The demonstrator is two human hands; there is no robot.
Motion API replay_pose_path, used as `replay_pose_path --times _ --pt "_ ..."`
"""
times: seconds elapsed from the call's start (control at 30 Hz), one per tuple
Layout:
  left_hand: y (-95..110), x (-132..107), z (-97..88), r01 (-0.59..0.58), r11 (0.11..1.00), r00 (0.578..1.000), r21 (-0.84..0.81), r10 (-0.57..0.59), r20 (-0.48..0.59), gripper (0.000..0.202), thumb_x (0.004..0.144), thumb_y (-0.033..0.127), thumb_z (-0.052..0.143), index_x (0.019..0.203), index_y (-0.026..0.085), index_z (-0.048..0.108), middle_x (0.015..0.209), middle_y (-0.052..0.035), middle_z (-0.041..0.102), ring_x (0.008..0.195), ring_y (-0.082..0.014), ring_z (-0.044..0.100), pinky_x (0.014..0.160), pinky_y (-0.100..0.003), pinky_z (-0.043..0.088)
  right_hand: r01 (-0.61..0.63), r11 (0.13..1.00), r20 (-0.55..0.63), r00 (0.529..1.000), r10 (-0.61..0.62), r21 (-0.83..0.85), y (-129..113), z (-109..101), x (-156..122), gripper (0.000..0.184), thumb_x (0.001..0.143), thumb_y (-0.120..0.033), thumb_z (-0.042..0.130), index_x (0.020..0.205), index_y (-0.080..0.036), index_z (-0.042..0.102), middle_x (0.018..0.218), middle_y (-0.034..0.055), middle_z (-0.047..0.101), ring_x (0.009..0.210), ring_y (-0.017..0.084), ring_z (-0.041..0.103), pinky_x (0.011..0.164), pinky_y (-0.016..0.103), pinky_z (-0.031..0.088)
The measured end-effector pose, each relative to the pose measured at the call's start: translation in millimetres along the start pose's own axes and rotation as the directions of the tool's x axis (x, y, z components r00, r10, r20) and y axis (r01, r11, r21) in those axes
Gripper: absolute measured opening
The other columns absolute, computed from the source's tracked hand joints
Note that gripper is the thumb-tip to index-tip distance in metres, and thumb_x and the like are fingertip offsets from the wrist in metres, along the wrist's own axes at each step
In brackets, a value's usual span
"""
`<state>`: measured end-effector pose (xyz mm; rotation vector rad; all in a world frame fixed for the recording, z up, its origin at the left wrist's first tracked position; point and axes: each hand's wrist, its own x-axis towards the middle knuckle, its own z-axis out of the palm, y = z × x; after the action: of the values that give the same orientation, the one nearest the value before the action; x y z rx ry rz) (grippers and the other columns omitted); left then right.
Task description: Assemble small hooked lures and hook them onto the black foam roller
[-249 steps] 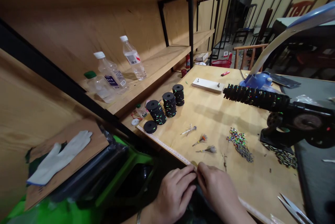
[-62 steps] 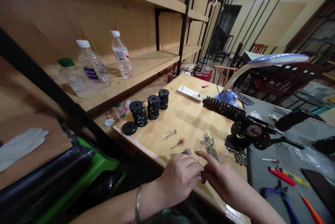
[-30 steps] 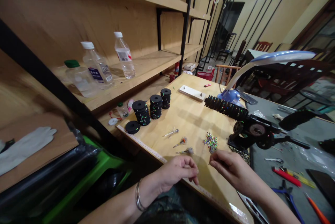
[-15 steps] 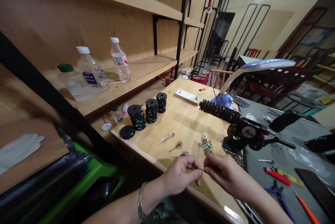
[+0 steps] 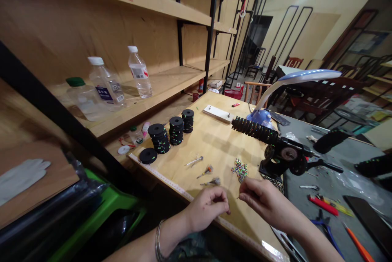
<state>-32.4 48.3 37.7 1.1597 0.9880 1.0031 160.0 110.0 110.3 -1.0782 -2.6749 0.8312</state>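
My left hand [image 5: 210,208], a metal bangle on its wrist, is above the table's near edge with fingers curled and thumb pressed to them; what it holds, if anything, is hidden. My right hand [image 5: 260,197] pinches a thin, dark little piece [image 5: 238,197] whose tip pokes out; its kind is too small to tell. A gap separates the two hands. Just beyond the right hand lies a pile of small multicoloured beads [image 5: 239,169]. Past the left hand lie small feathered or bristled pieces, one grey-tipped [image 5: 212,181], one orange-tipped [image 5: 208,170], and a thin pale bundle [image 5: 194,161].
Black foam spools [image 5: 159,139] stand at the table's left. On the right are a black clamped device with a ribbed foam roll [image 5: 255,130], a blue lamp [image 5: 260,117], a red cutter [image 5: 323,205] and blue-handled pliers [image 5: 326,227]. Plastic bottles [image 5: 141,76] stand on the shelf.
The hands were together with fingertips meeting at a tiny piece. Now they are apart: my left hand has drawn away to the left, the piece staying in the right.
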Motion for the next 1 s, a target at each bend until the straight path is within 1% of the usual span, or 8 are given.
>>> replay_pose_path --times 0.1,0.17,0.33,0.57,0.7,0.8,0.9,1.0 --pt "9.1 0.2 4.0 -0.013 0.998 0.999 -0.054 0.015 0.035 0.003 0.073 0.019 0.059 0.075 0.017 0.057 0.073 -0.0030 0.066 0.075 -0.0167 0.058 0.073 -0.027 0.041 -0.017 1.000 0.003 1.000 0.017 0.019 -1.5 1.0 1.3 0.023 0.093 -0.033 0.047 0.077 -0.019 0.056 0.067 0.0009 0.061 0.060 0.013 0.053 0.056 0.022 0.038" --pt "14.2 2.0 7.9 -0.030 0.997 0.999 -0.077 0.033 0.036 0.007 0.075 0.019 0.060 0.080 0.016 0.057 0.073 -0.0036 0.066 0.076 -0.0173 0.060 0.075 -0.028 0.042 -0.025 0.999 0.009 1.000 0.025 0.038 -1.8 1.3 2.4 0.024 0.093 -0.034 0.047 0.077 -0.019 0.057 0.066 0.0007 0.061 0.060 0.013 0.053 0.055 0.022 0.037" --pt "15.6 8.5 14.5 -0.106 0.994 0.994 -0.034 0.106 -0.016 0.013 0.080 0.026 0.060 0.073 0.016 0.055 0.062 -0.0006 0.059 0.065 -0.0142 0.055 0.071 -0.027 0.043 -0.013 0.999 0.039 0.999 0.011 0.033 -0.9 -0.2 2.9 0.027 0.095 -0.036 0.046 0.079 -0.018 0.058 0.069 0.0015 0.062 0.061 0.013 0.053 0.056 0.022 0.037" --pt "6.1 8.2 8.8 -0.046 0.996 0.999 -0.078 0.046 -0.002 0.019 0.078 0.032 0.063 0.071 0.017 0.054 0.060 0.0009 0.057 0.062 -0.0134 0.054 0.068 -0.026 0.042 0.014 1.000 0.027 1.000 -0.014 -0.012 3.0 0.4 2.9 0.026 0.095 -0.034 0.044 0.077 -0.019 0.054 0.065 -0.0005 0.057 0.058 0.012 0.050 0.055 0.021 0.035" --pt "-1.4 5.6 4.2 -0.076 0.997 0.997 -0.019 0.076 -0.017 0.019 0.080 0.032 0.062 0.070 0.016 0.056 0.068 -0.0014 0.059 0.071 -0.0151 0.054 0.071 -0.026 0.041 0.014 1.000 0.015 1.000 -0.014 -0.004 4.4 0.2 4.7 0.027 0.094 -0.035 0.044 0.075 -0.019 0.054 0.064 -0.0009 0.056 0.058 0.012 0.049 0.054 0.022 0.035" --pt "-5.5 3.8 2.8 -0.053 0.998 0.998 0.025 0.054 -0.029 0.019 0.080 0.032 0.062 0.071 0.016 0.056 0.069 -0.0011 0.058 0.071 -0.0152 0.052 0.067 -0.026 0.040 0.009 1.000 0.017 1.000 -0.010 0.004 4.4 -0.2 5.0 0.026 0.094 -0.035 0.045 0.075 -0.018 0.054 0.063 -0.0011 0.056 0.057 0.012 0.049 0.054 0.022 0.035" --pt "-4.6 2.5 3.0 -0.020 0.999 0.999 0.043 0.021 -0.026 0.021 0.081 0.034 0.061 0.071 0.016 0.055 0.068 -0.0005 0.056 0.068 -0.0146 0.050 0.062 -0.025 0.038 0.007 1.000 0.015 1.000 -0.007 0.007 3.7 -0.5 5.2 0.027 0.094 -0.035 0.046 0.074 -0.019 0.054 0.063 -0.0012 0.056 0.058 0.012 0.049 0.054 0.022 0.035" --pt "3.1 1.7 5.1 -0.015 0.999 1.000 0.041 0.015 -0.007 0.017 0.081 0.030 0.060 0.073 0.016 0.058 0.071 -0.0018 0.060 0.071 -0.0152 0.053 0.067 -0.026 0.040 0.018 0.999 0.009 1.000 -0.018 0.029 2.7 -1.3 5.8 0.028 0.094 -0.036 0.045 0.073 -0.019 0.053 0.064 -0.0010 0.056 0.057 0.012 0.049 0.054 0.022 0.036"
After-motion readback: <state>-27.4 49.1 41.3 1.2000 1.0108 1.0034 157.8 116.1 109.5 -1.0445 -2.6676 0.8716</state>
